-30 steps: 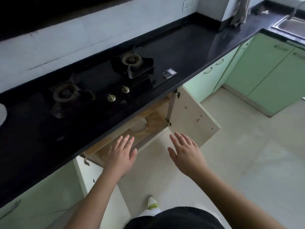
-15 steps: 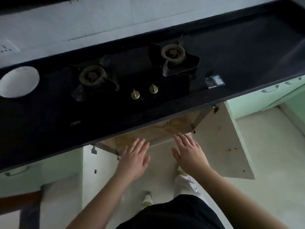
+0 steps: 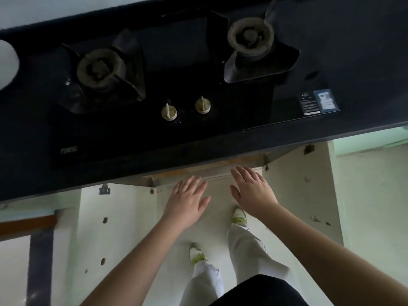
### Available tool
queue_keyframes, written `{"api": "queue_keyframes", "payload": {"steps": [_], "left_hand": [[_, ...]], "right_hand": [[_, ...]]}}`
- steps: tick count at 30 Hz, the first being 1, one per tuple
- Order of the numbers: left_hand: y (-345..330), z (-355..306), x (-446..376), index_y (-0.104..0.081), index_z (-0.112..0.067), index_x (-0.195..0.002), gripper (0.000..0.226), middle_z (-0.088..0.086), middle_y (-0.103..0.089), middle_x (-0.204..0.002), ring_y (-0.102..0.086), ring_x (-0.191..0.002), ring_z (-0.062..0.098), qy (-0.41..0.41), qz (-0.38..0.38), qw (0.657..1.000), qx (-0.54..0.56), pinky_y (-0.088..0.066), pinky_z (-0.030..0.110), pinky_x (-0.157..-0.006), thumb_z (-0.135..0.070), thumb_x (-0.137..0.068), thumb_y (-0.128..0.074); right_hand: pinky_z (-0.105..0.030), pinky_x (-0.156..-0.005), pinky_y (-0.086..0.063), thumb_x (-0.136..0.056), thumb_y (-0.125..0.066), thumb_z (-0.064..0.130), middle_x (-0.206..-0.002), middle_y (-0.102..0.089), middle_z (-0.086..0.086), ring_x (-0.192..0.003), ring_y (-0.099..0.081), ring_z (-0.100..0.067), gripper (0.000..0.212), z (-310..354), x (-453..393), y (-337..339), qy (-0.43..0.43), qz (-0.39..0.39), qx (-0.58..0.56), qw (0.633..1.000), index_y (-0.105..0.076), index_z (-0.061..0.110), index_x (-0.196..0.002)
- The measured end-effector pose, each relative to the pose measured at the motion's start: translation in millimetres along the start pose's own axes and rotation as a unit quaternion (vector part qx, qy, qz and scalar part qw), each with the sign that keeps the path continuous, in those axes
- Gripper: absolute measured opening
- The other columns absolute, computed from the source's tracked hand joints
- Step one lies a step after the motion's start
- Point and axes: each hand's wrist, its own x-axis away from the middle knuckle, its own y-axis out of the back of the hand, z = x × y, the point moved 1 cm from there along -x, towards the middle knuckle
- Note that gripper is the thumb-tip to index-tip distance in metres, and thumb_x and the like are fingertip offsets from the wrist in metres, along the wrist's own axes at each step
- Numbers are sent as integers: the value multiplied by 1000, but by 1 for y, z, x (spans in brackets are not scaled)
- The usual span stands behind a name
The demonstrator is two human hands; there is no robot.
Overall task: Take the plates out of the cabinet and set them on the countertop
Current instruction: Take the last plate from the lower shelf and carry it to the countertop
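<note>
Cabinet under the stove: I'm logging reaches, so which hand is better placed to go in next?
Right, slightly. The right hand has its fingertips at the cabinet opening; the left hand sits lower. Both are open; no plates visible inside.

open cabinet point(image 3: 207, 171) below countertop point(image 3: 364, 51)

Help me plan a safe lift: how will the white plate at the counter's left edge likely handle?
The white plate looks rigid and glossy, so probably slippery and breakable. It lies flat on the smooth black countertop, so a push would likely slide it, not tip it.
</note>
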Motion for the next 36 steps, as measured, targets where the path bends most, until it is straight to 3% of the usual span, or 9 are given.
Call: {"api": "queue_keyframes", "payload": {"steps": [7,11,16,20,23,28,36], "left_hand": [[-70,15,-43,-15,-22,-158,66,2,-12,-167,-2,-153,21,11,-14,1000,-9,6,40,-120,-55,-102,-12],[-100,28,-81,-14,-21,-159,66,1,-11,-167,-2,-153,21,1,-21,1000,-15,0,43,-122,-54,-101,-11],[-149,44,-145,-15,-21,-158,62,2,-10,-167,-1,-153,21,-9,-40,999,-13,-3,43,-123,-48,-103,-21],[-194,59,-196,-21,-22,-157,65,1,-14,-167,-8,-152,22,-8,-53,998,-13,-7,43,-122,-51,-100,-14],[-227,69,-229,-38,-23,-152,59,1,-29,-162,-22,-150,23,-2,-109,994,-11,-16,44,-120,-49,-101,-22],[-278,85,-289,-30,-26,-155,58,-4,-22,-165,-13,-151,18,15,-95,995,-5,-10,41,-119,-51,-103,-27],[-345,100,-367,-5,-23,-159,62,-4,1,-168,6,-152,17,-3,-59,997,-56,1,40,-121,-50,-104,-14]], "right_hand": [[-39,-119,-9,-102,-26,47,-162,-18,-4,-148,-12,-24,60,-25,-42,-74,-29,11,-11,999,-17,21,-155],[-38,-119,-7,-101,-23,49,-163,-12,-3,-149,-8,-23,60,-44,-76,-115,-21,31,4,999,-13,22,-155],[-46,-117,-22,-101,-39,40,-157,-29,-14,-144,-26,-34,58,-73,-117,-160,10,-43,40,998,-32,10,-150],[-42,-120,-5,-102,-28,45,-164,-5,-7,-149,-3,-28,61,-100,-159,-205,-5,-14,61,998,-15,17,-155],[-39,-119,-2,-102,-28,45,-164,-2,-2,-149,1,-23,60,-116,-194,-226,-8,-26,45,999,-12,21,-155],[-36,-117,-6,-103,-28,43,-164,-6,0,-149,-5,-23,57,-142,-233,-260,-1,-49,43,998,-16,23,-155],[-37,-118,-2,-103,-26,46,-164,3,1,-149,3,-23,62,-191,-300,-327,51,-1,91,995,-4,24,-155]]}}
